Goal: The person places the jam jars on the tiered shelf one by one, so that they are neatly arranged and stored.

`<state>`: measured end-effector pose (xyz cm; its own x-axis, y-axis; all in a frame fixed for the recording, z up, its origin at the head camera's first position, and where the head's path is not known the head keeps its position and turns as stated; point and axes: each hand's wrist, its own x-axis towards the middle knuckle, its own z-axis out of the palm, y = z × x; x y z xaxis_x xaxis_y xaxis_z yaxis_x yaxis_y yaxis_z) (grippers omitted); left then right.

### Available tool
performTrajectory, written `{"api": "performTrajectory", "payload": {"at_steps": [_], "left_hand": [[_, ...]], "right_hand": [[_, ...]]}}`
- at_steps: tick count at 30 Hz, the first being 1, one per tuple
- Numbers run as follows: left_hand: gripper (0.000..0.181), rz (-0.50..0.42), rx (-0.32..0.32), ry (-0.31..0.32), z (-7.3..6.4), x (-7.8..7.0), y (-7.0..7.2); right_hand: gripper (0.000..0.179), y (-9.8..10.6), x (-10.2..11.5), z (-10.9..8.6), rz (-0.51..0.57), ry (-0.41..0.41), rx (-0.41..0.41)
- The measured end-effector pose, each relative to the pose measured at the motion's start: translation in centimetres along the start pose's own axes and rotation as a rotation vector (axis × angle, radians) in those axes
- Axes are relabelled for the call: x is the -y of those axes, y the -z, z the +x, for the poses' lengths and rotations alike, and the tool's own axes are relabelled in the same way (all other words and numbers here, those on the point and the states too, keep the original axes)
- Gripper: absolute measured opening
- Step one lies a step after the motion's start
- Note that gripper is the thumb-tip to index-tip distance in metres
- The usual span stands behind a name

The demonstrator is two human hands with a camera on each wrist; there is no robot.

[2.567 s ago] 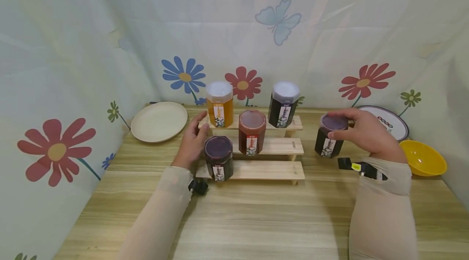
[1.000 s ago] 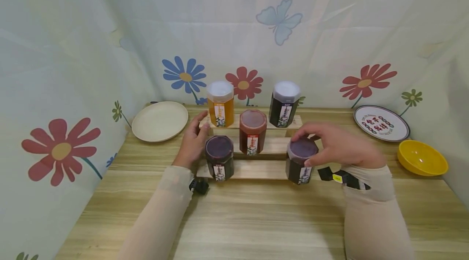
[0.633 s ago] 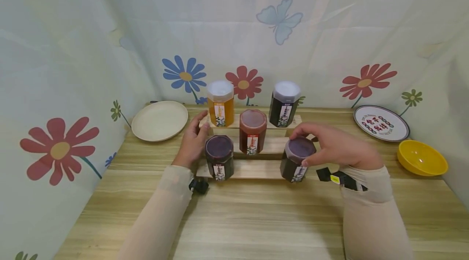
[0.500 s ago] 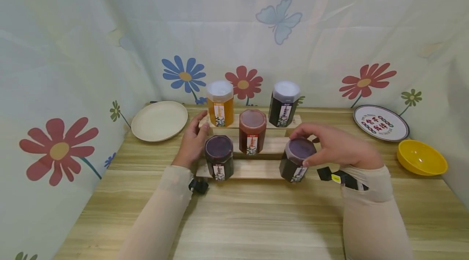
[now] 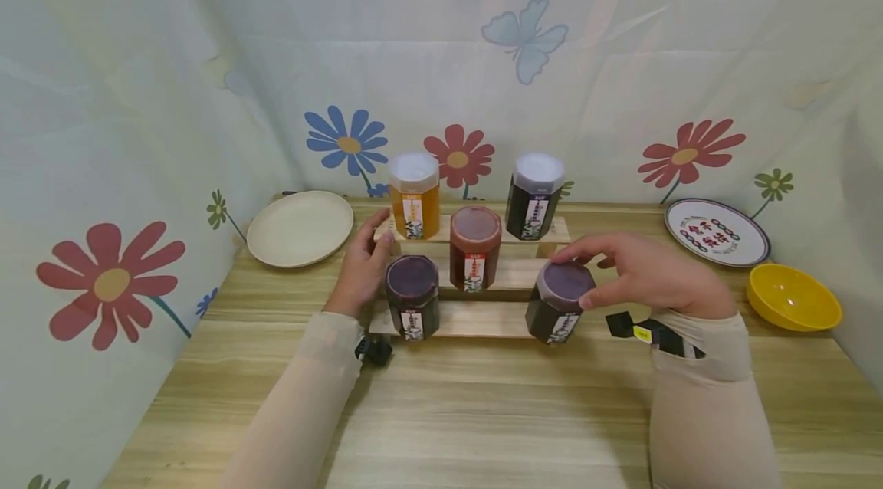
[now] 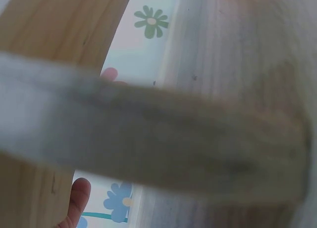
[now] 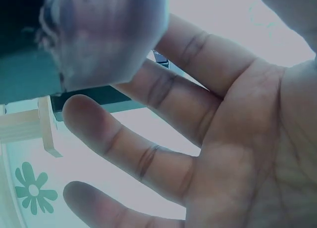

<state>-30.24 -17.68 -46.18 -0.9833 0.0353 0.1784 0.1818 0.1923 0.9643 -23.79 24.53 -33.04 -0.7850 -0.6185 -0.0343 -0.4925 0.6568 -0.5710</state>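
My right hand (image 5: 641,270) is at a dark jar (image 5: 552,316) with a purple lid, standing at the right end of the lowest step. Its fingertips and thumb lie right at the lid's rim; in the right wrist view the fingers (image 7: 168,97) are spread and nearly straight beside the lid (image 7: 114,45). On the far left, my left hand (image 5: 362,270) holds the end of the three-step wooden stand (image 5: 476,318); one fingertip shows past a board in the left wrist view. Also on the stand are another dark jar (image 5: 411,313), a red jar (image 5: 474,251), an orange jar (image 5: 415,201) and a black jar (image 5: 534,201).
A cream plate (image 5: 300,228) lies at the back left of the wooden table (image 5: 497,412). To the right are a white plate with red print (image 5: 717,232) and a yellow bowl (image 5: 793,297). A flowered curtain (image 5: 586,90) hangs behind.
The right hand brought the purple-lidded jar leftward from beside the stand onto the lowest step, where it shifted a little further left. Just now the hand has drawn slightly right, loosening. Left hand unmoved.
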Motion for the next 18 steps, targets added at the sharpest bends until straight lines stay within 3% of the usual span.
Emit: {"api": "performTrajectory", "payload": {"at_steps": [5, 9, 13, 18], "left_hand": [[0.053, -0.018, 0.006, 0.041, -0.1, -0.6, 0.0], [0.053, -0.027, 0.014, 0.054, -0.8, -2.2, -0.1], [0.053, -0.028, 0.013, 0.042, -1.5, -3.5, -0.1], [0.052, -0.020, 0.011, 0.014, -1.5, -3.5, 0.0]], "right_hand": [[0.053, 0.0, 0.2, 0.0, -0.006, -0.007, 0.000], [0.053, 0.0, 0.3, 0.1, 0.001, -0.009, 0.003], [0.053, 0.0, 0.5, 0.2, 0.000, -0.018, 0.006], [0.054, -0.3, 0.6, 0.5, 0.011, 0.006, 0.006]]}}
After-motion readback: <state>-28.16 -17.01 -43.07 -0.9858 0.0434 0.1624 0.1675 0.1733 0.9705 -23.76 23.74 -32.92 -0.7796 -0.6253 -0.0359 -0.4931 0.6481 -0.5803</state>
